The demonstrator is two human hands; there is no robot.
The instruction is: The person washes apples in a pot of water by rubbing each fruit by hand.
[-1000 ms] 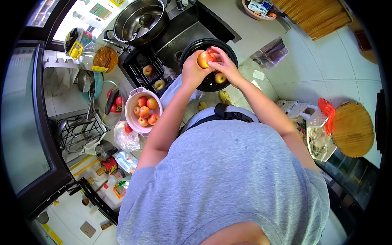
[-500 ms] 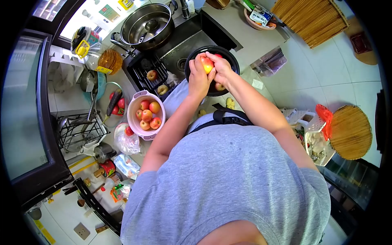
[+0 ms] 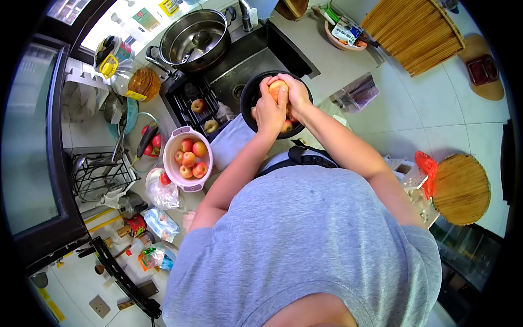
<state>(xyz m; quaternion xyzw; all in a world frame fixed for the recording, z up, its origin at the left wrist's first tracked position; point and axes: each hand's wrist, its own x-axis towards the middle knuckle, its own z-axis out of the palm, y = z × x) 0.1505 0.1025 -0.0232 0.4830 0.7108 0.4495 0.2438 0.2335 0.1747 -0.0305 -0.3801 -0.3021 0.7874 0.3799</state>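
Note:
An apple [image 3: 278, 90], red and yellow, is held between both my hands above a black bowl [image 3: 250, 94]. My left hand [image 3: 269, 111] wraps it from the left, and my right hand [image 3: 297, 98] cups it from the right. Other apples, partly hidden by my hands, lie in the bowl, one of them a reddish apple [image 3: 286, 126] near the front rim. To the left stands a pink colander-like basin [image 3: 173, 143] with several apples in it. Two more apples rest on the black rack in the sink, one of them a red-brown apple [image 3: 198, 106].
Behind the bowl is a dark sink [image 3: 261, 60] with a large steel pot [image 3: 195, 41] at its left. An oil bottle [image 3: 143, 83] and an eggplant [image 3: 146, 140] are on the left counter. A round wooden board [image 3: 462, 188] stands at right.
The apple has turned in my hands, its more orange side now facing up. My hands and the bowl sit slightly lower in view, and apples at the bowl's front show differently.

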